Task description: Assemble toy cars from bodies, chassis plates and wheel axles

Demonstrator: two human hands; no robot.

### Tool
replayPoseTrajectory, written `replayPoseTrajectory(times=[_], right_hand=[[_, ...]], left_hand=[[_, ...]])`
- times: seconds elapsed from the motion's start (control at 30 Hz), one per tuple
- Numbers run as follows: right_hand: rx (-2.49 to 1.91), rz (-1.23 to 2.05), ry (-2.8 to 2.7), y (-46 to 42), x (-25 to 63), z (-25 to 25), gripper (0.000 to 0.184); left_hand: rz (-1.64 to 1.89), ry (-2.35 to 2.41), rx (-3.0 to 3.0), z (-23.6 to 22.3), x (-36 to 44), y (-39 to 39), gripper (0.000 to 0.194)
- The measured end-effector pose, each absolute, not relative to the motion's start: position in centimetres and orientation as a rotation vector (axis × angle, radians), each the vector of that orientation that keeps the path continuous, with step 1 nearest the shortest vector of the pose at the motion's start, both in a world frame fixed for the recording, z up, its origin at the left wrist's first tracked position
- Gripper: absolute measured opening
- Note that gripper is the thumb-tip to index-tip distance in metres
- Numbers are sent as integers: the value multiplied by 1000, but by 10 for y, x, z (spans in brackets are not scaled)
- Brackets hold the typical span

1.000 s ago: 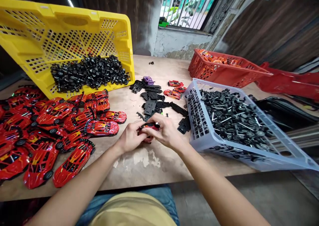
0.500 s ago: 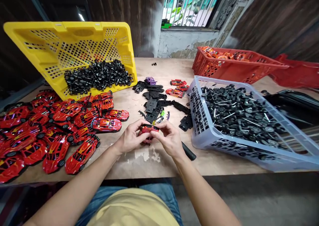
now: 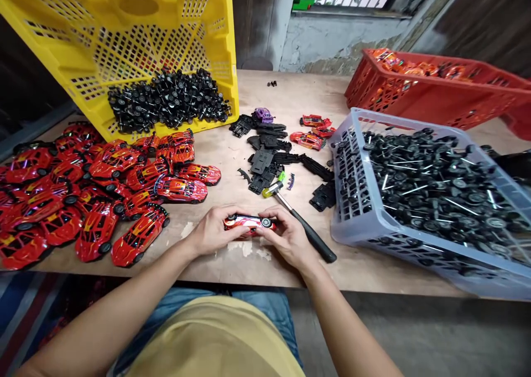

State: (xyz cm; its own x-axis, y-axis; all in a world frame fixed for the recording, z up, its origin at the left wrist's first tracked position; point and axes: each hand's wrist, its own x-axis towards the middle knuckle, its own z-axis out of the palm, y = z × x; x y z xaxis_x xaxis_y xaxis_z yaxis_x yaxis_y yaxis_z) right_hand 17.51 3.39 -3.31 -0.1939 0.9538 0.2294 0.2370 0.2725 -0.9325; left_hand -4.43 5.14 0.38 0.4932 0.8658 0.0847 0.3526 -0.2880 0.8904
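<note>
Our left hand (image 3: 213, 230) and right hand (image 3: 292, 237) are clamped on opposite ends of a glossy, rounded red toy car (image 3: 248, 222), between them near the worn wooden table's (image 3: 261, 272) front edge.

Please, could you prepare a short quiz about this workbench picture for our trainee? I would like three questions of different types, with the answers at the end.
1. Multiple choice: what do the left hand and the right hand hold together?
A) a purple car
B) a red toy car
C) a black base plate

2. True or false: the hammer lies on the table, to the left of the clear crate as the person sees it.

3. Fill in: the crate beyond the pile of red cars is ____ in colour.

Key: 1. B; 2. True; 3. yellow
</note>
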Motion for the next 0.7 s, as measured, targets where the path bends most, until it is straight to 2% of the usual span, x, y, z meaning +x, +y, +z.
replayPoseTrajectory(times=[0.17,0.47,0.53,0.63,0.7], right_hand=[[-1083,962,-1700,30,170,-27,20],[-1087,860,-1721,27,166,-20,11],[-1100,910,-1668,27,166,-24,15],[-1139,980,-1555,30,163,-29,39],[-1221,894,-1500,33,158,-28,36]], left_hand=[[821,1016,1634,-8,-41,46,23],[793,963,1428,-8,-39,48,26],[779,959,1425,-10,-40,49,26],[797,1041,1557,-12,-41,48,24],[842,1089,1636,-10,-40,45,23]])
